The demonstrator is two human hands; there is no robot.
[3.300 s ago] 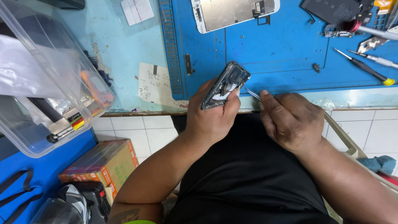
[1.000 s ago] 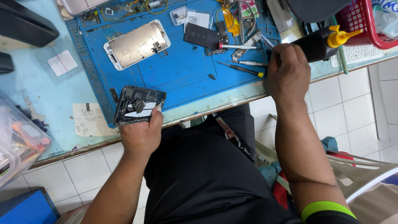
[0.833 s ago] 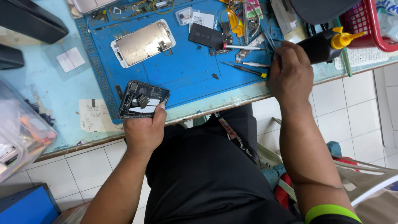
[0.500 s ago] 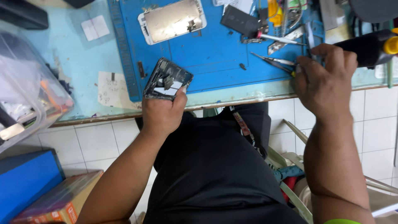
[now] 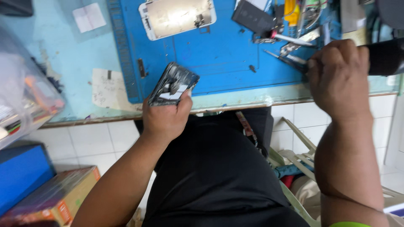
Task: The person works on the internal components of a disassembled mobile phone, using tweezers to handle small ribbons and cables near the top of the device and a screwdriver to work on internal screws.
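Note:
My left hand [image 5: 166, 117] grips an opened dark phone body [image 5: 173, 84], its inner parts facing up, held over the near edge of the blue work mat [image 5: 219, 54]. My right hand [image 5: 338, 77] is closed at the mat's right edge, against a dark screwdriver [image 5: 290, 62] and next to a black cylindrical object [image 5: 385, 56]. Whether the fingers hold the screwdriver is hidden by the back of the hand.
A white phone screen panel [image 5: 176, 17] lies face down at the top of the mat, a black battery [image 5: 252, 19] and several small tools to its right. A clear plastic bin [image 5: 25, 96] sits at left; a blue box [image 5: 23, 176] and a cardboard box [image 5: 54, 197] below.
The view swung right then back left. My right hand went from the front of my body out to the tools at the mat's right edge. My left hand kept the phone body.

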